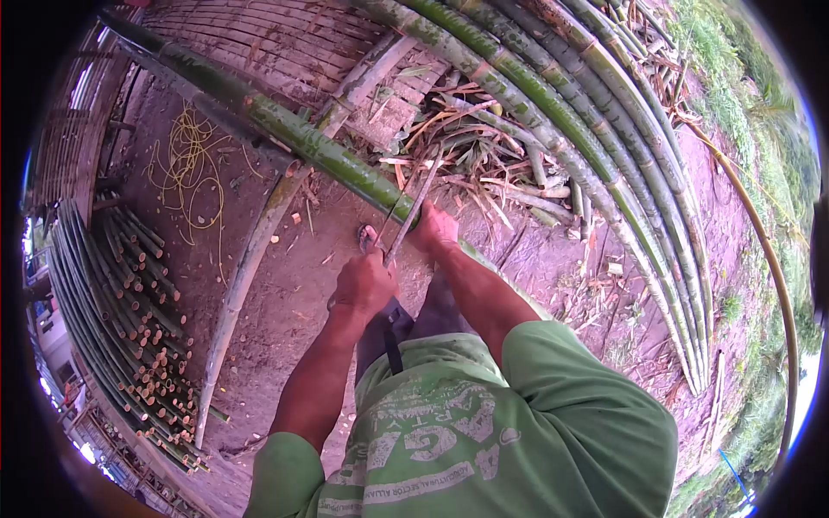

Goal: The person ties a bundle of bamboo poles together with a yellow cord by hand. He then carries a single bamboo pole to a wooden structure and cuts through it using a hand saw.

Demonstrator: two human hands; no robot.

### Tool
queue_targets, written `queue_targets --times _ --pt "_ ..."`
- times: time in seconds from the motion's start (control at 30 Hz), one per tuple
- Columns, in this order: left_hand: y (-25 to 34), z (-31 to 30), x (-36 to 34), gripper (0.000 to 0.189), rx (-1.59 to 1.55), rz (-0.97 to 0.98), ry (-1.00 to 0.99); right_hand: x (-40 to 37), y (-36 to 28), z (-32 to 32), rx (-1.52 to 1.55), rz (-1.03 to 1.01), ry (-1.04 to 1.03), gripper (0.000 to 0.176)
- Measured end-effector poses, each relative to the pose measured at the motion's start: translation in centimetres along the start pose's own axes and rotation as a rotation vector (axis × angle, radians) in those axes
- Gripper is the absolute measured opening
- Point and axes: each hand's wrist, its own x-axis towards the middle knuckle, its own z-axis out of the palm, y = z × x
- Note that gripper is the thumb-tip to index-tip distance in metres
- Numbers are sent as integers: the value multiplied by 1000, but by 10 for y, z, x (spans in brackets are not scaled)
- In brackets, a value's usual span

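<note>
A long green bamboo pole [324, 155] runs from the upper left down toward my body, resting across a slanting support pole [268, 211]. My right hand [434, 230] is closed around the pole near its lower part. In my left hand [366, 281], fingers wrapped shut, is what looks like a framed saw [413, 205]; its bar lies across the pole just beside my right hand. A thin line next to the bar looks like the blade. My left fist hides the handle.
Cut bamboo poles [129, 319] are stacked at the left. Several long green poles [596, 147] curve along the right. Bamboo scraps [484, 147] are heaped beyond my hands. Tangled yellow cord [190, 164] lies on the dirt. A slatted bamboo platform [250, 39] stands at the top.
</note>
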Motion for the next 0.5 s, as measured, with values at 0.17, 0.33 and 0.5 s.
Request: queue_targets --times 0.17,0.33,0.5 --pt "8 -35 -32 25 -89 0 -19 -7 -3 -4 18 -36 -80 58" --pt "-4 -65 -133 23 26 -89 -106 -12 -13 -22 24 25 -132 54" --pt "-3 -25 -65 18 -8 -50 -23 -8 -8 -25 49 16 -157 58"
